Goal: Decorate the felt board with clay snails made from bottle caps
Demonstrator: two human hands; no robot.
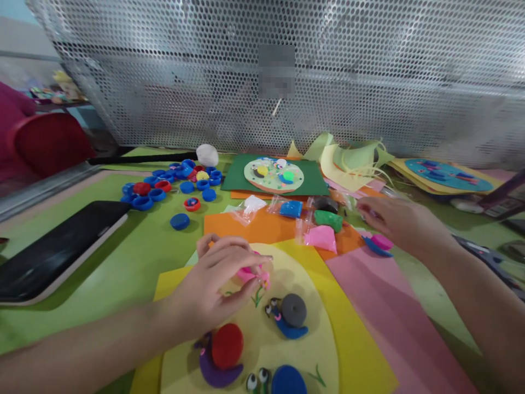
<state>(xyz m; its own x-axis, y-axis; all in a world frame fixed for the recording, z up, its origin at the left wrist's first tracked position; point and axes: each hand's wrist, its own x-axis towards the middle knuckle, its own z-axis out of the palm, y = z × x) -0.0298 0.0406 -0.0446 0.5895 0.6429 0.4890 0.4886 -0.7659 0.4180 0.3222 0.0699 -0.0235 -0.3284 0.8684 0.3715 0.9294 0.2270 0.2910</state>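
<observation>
My left hand (223,276) is bent over a pale yellow round card (311,350), its thumb and fingertips closed around a pink snail-like piece (246,273) that they partly cover. On the same card sit a snail with a grey shell (293,310) and blue body, one with a red shell (227,346) and purple body, and a blue cap (289,380) beside two googly eyes (257,377). Off to the right, my right hand (400,221) has its fingers pressed together above the table; what they hold is unclear. Just below it lies a blue piece with a pink top (378,244).
Bags of clay, among them pink (320,238), green (328,220) and blue (291,208), lie on orange sheets (262,224). Blue and red bottle caps (158,195) cluster left, near a black phone-like device (61,249). A perforated metal panel (184,82) rises behind a decorated disc (273,175).
</observation>
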